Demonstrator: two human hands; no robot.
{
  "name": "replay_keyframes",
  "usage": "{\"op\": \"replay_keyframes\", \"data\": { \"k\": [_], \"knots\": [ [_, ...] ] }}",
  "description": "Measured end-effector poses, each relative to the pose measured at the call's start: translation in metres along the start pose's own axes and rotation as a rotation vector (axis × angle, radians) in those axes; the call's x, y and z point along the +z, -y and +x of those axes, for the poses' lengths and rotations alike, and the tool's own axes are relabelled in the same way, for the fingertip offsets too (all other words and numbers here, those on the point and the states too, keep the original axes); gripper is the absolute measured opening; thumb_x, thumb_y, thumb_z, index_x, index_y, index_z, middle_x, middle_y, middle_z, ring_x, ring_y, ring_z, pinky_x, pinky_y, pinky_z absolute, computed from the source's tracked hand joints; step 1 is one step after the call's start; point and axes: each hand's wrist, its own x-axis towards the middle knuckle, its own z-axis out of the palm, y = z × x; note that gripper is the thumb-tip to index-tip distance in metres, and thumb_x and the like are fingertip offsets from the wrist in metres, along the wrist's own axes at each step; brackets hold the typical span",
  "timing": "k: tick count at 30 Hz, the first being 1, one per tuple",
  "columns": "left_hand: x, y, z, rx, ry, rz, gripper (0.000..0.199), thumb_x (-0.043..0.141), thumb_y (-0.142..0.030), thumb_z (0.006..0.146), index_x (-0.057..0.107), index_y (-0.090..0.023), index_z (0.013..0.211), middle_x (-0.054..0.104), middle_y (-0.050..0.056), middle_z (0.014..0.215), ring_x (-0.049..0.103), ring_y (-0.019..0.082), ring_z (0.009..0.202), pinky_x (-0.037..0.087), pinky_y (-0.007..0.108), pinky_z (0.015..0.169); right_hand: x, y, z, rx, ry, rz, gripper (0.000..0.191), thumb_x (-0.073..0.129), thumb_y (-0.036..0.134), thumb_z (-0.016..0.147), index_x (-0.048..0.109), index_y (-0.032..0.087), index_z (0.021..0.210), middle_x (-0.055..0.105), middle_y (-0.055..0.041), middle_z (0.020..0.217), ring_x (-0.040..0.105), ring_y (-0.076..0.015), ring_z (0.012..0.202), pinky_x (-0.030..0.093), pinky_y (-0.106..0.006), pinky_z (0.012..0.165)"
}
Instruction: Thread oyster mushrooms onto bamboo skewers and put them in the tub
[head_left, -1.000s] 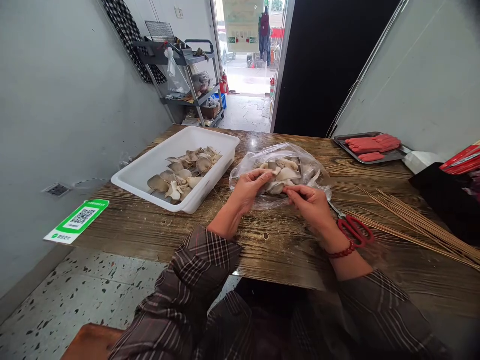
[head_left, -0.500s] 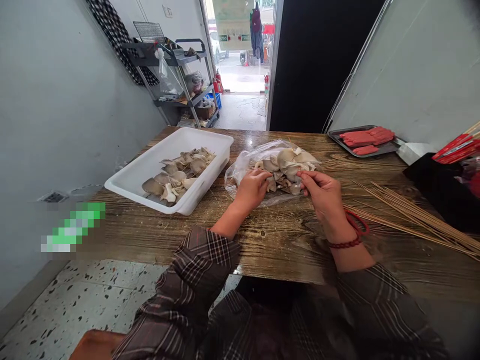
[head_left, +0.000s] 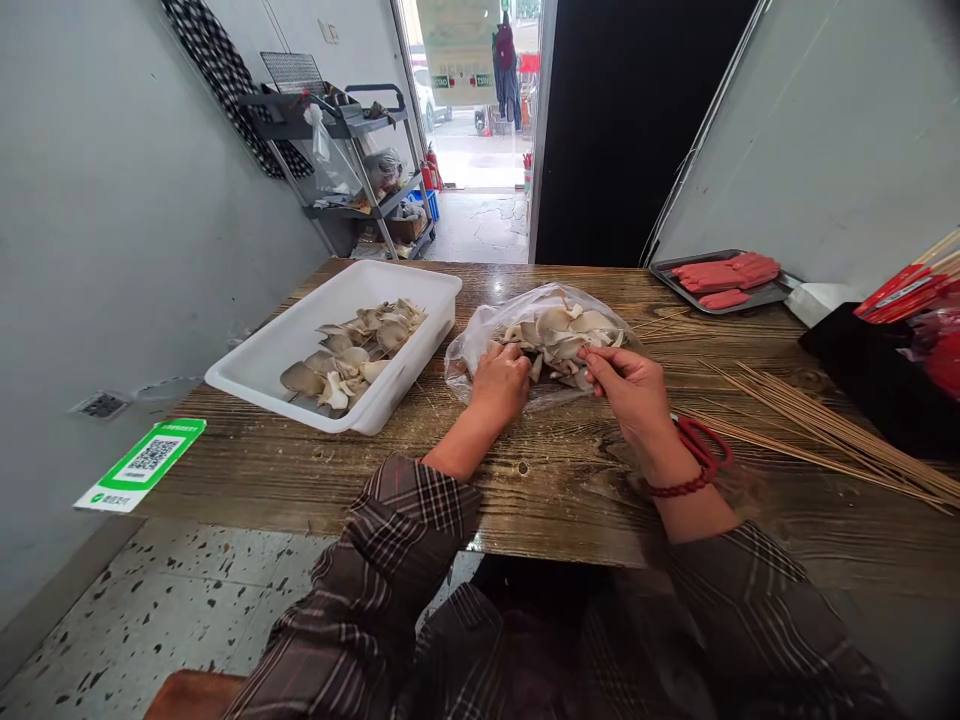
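A: What's changed in the head view?

B: The left hand (head_left: 499, 385) and right hand (head_left: 634, 388) have drawn apart; 1 second ago they were close together over the bag (head_left: 466, 352).

A: Holding anything?

B: The left's fingers curl down at the bag's near left side, tips hidden, so I can't tell. The right's fingers are pinched narrow; whether a scrap sits between them, I can't make out.

A: And the mushrooms (head_left: 556, 322)?

B: Heaped in the bag, between the 2 hands, more showing than before. I'd judge that leaves the heap easier to get at. More lie in the tub (head_left: 401, 392), left of it.

A: Elbow room?

B: A narrow strip of worktop (head_left: 465, 510) parts tub and bag. Scissors (head_left: 709, 443) lie just beside the right wrist, sticks (head_left: 832, 428) beyond; tighter there. Wood shows from the bag to the near edge.
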Motion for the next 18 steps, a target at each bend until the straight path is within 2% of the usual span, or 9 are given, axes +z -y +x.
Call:
{"op": "replay_keyframes", "data": {
  "k": [4,7,9,11,13,16,18],
  "knots": [
    [0.0,0.008,0.004,-0.069,-0.139,-0.278,0.015,0.055,-0.013,0.082,0.069,-0.016,0.077,0.068,0.01,0.092,0.058,0.024,0.094,0.044,0.037,0.085,0.0,0.0,-0.001,0.011,-0.017,0.024,0.035,0.075,0.046,0.07,0.077,0.015,0.087,0.07,-0.0036,0.069,0.052,-0.0109,0.054,0.039,-0.023,0.044],
    [-0.004,0.016,0.006,-0.216,-0.245,-0.661,0.013,0.058,-0.017,0.081,0.066,-0.016,0.07,0.065,0.004,0.072,0.058,0.017,0.073,0.044,0.029,0.072,-0.001,0.001,-0.001,0.015,0.0,0.052,0.033,0.075,0.043,0.07,0.077,0.015,0.087,0.071,-0.0043,0.072,0.053,-0.0109,0.055,0.038,-0.023,0.044],
    [-0.008,0.02,0.006,-0.348,-0.265,-0.989,0.014,0.062,-0.025,0.08,0.065,-0.016,0.071,0.062,0.001,0.064,0.056,0.013,0.061,0.042,0.025,0.061,-0.002,0.002,-0.002,0.019,0.04,0.061,0.031,0.075,0.043,0.071,0.077,0.016,0.086,0.072,-0.0052,0.076,0.053,-0.011,0.056,0.038,-0.023,0.044],
    [-0.013,0.021,0.005,-0.451,-0.257,-1.308,0.018,0.068,-0.032,0.077,0.064,-0.015,0.074,0.064,0.001,0.064,0.055,0.011,0.056,0.04,0.022,0.054,-0.004,0.002,-0.003,0.025,0.109,0.037,0.031,0.074,0.044,0.072,0.077,0.016,0.086,0.072,-0.0053,0.076,0.053,-0.0109,0.056,0.038,-0.023,0.044],
    [-0.019,0.021,0.005,-0.501,-0.259,-1.535,0.024,0.075,-0.034,0.072,0.062,-0.014,0.075,0.066,0.002,0.066,0.057,0.009,0.055,0.041,0.019,0.051,-0.005,0.003,-0.004,0.033,0.205,-0.024,0.032,0.072,0.045,0.074,0.077,0.016,0.088,0.07,-0.0044,0.072,0.051,-0.0106,0.054,0.038,-0.023,0.045],
    [-0.027,0.019,0.004,-0.53,-0.269,-1.702,0.025,0.08,-0.028,0.067,0.063,-0.013,0.078,0.068,0.002,0.068,0.059,0.007,0.056,0.046,0.018,0.055,-0.006,0.003,-0.006,0.045,0.338,-0.145,0.034,0.069,0.046,0.077,0.078,0.016,0.09,0.067,-0.0031,0.065,0.049,-0.0106,0.052,0.037,-0.023,0.045],
    [-0.031,0.019,0.004,-0.542,-0.275,-1.739,0.026,0.081,-0.023,0.066,0.063,-0.012,0.082,0.069,0.003,0.071,0.062,0.008,0.059,0.049,0.018,0.058,-0.005,0.004,-0.008,0.038,0.371,-0.213,0.035,0.067,0.047,0.078,0.079,0.015,0.089,0.064,-0.0023,0.06,0.047,-0.0104,0.049,0.035,-0.023,0.044]
  ]
}}
